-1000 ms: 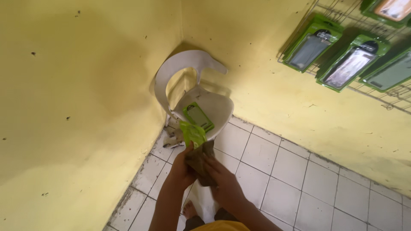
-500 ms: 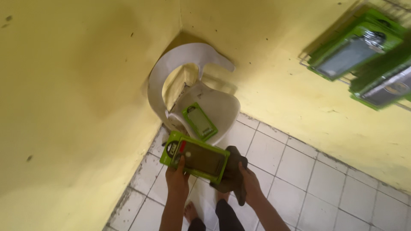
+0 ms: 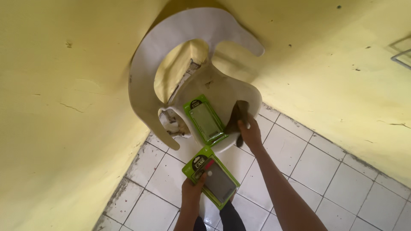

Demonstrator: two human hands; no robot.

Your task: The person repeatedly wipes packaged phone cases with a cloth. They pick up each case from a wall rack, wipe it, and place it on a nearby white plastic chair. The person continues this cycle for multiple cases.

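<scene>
- The left hand (image 3: pixel 193 191) is clamped on a green-edged phone-case package (image 3: pixel 210 176), thumb on its face near the top, holding it flat and low above the tiled floor (image 3: pixel 325 167), in front of the chair.
- The right hand (image 3: pixel 250 131) reaches out to the front rim of the white plastic chair (image 3: pixel 145 72) and is closed on a dark object (image 3: pixel 238 116) at the seat edge (what it is I cannot tell; it looks like dark cloth or a case, partly hidden by the fingers).
- A second green package (image 3: pixel 205 120) lies flat on the chair seat, just beside the dark object and apart from both hands.
- As a judgement: the step in hand is a sorting or handling of packaged cases at the chair, one held and one resting on the seat.
- Any next move with the dark object calls for a firm hold at the seat rim, since it sits close to the edge and could slip to the floor.
- Containers: each package is a clear-fronted sleeve with a greyish case inside; the chair seat serves as the holding surface.
- The chair stands in the corner of two yellow walls (image 3: pixel 64 107).
</scene>
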